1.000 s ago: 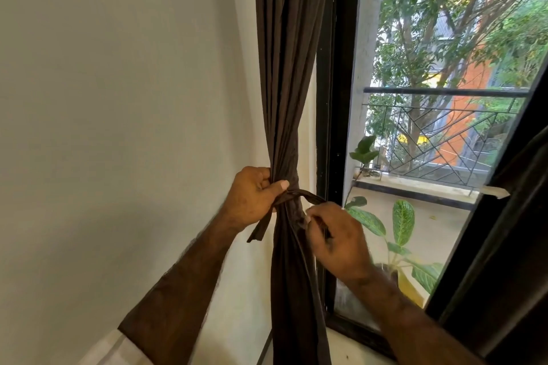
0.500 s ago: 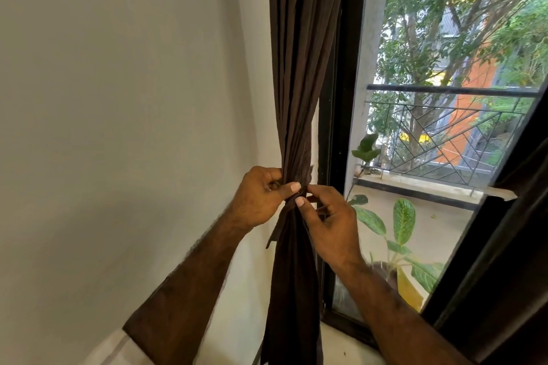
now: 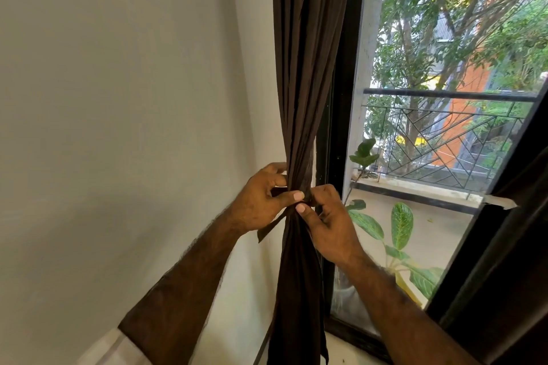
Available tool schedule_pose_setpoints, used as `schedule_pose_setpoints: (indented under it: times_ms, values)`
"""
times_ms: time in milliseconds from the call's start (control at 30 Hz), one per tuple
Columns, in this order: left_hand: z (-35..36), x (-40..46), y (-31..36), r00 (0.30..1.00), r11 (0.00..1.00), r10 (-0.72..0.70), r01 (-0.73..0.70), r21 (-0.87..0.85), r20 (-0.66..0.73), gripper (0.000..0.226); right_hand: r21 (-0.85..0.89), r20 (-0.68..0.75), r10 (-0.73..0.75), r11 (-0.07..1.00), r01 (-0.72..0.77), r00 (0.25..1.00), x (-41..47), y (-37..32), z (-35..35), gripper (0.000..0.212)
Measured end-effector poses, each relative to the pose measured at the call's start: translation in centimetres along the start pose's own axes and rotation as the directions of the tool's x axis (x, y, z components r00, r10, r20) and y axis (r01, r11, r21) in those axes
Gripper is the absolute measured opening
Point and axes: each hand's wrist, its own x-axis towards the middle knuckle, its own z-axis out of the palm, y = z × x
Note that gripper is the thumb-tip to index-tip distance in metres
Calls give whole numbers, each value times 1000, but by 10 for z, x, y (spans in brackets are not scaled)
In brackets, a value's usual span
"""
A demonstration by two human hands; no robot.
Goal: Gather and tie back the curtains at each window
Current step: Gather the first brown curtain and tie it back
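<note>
A dark brown curtain (image 3: 305, 68) hangs gathered into a narrow bundle beside the black window frame (image 3: 341, 98). A matching brown tie-back strip (image 3: 268, 230) wraps the bundle at its waist, with one loose end hanging down on the left. My left hand (image 3: 261, 198) grips the bundle and the strip from the left, thumb pressed across the front. My right hand (image 3: 329, 222) pinches the strip at the front of the bundle, thumb tip almost touching the left thumb. The knot itself is hidden under my fingers.
A plain pale wall (image 3: 118, 127) fills the left side. Through the glass are a potted plant with large striped leaves (image 3: 400, 225), a metal balcony railing (image 3: 444, 133) and trees. A second dark curtain (image 3: 510, 275) hangs at the right edge.
My right hand has come up from below the tie to the front of the bundle, meeting the left thumb. The strip's loop on the right has been drawn tight against the curtain.
</note>
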Motion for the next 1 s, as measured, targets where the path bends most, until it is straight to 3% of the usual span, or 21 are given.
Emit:
schedule_pose_setpoints:
  times_ms: [100,233,333,400,500,600,733,867,933,1000]
  values:
    - [3,4,7,999,999,-39,39,4,-25,25,-60,-12,36,998,-37,999,6,4,-3,4]
    - [11,5,12,990,996,-85,88,29,-111,34,-46,-111,101,993,-106,989,4,-2,2,7]
    - [10,4,13,983,994,-105,108,10,-148,42,64,-217,163,986,-153,963,2,-8,4,19]
    - [4,4,15,989,993,-116,114,-26,-97,38,82,-251,133,990,-115,959,1,-12,1,21]
    - [-9,0,16,992,981,-83,98,-166,95,16,50,-267,103,994,-93,958,-1,-13,-5,12]
    - [-15,-8,9,976,946,-51,115,-304,211,24,43,-280,86,996,-76,956,-1,-10,-14,15]
    - [-2,-14,-3,997,983,54,-42,-180,62,27,-49,-238,-46,998,36,970,-1,-4,-20,12]
    - [13,-25,-11,968,971,236,-233,49,-82,18,133,-162,83,989,-61,983,-11,-6,-22,36]
    - [15,-26,-12,930,923,357,-338,184,-82,16,260,-128,129,961,-92,983,-16,-6,-22,42]
    - [14,-21,-9,845,796,534,-496,348,-19,14,397,-86,178,909,-130,980,-21,-8,-21,40]
